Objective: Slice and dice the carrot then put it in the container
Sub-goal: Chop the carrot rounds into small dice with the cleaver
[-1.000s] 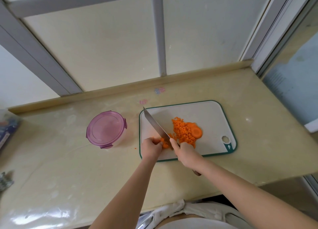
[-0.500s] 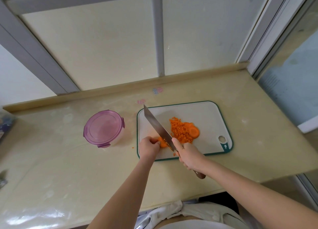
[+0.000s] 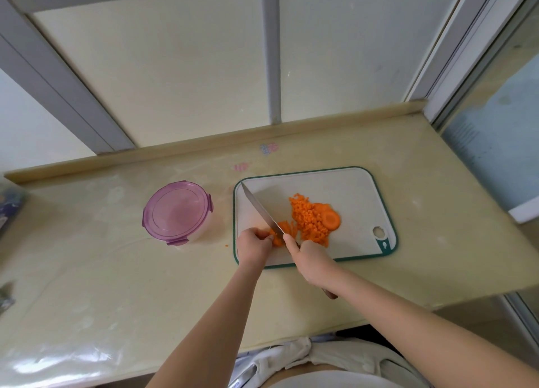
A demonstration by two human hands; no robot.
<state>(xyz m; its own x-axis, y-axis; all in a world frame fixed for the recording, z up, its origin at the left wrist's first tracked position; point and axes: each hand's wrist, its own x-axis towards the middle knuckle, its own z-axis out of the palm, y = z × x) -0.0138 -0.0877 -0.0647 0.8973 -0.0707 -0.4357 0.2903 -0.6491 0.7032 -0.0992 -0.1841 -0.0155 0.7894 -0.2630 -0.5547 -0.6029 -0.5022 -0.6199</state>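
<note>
A white cutting board (image 3: 350, 189) with a green rim lies on the beige counter. On it sits a pile of diced carrot (image 3: 309, 221) with a round carrot slice (image 3: 331, 219) at its right. My left hand (image 3: 253, 245) pinches a small carrot piece (image 3: 278, 240) at the board's front left. My right hand (image 3: 310, 256) grips a knife (image 3: 261, 210); its blade runs from the carrot piece towards the board's far left corner. Thin cut strips lie just right of the blade. A round container (image 3: 176, 210) with a purple lid stands closed to the left of the board.
A tiny carrot crumb (image 3: 227, 245) lies on the counter (image 3: 116, 271) between container and board. A raised ledge and window frames run along the back. Dark objects sit at the far left edge (image 3: 8, 210). The counter ends on the right just past the board.
The knife blade has come down onto the carrot piece and new thin strips lie beside it. Both hands stay at the board's front left.
</note>
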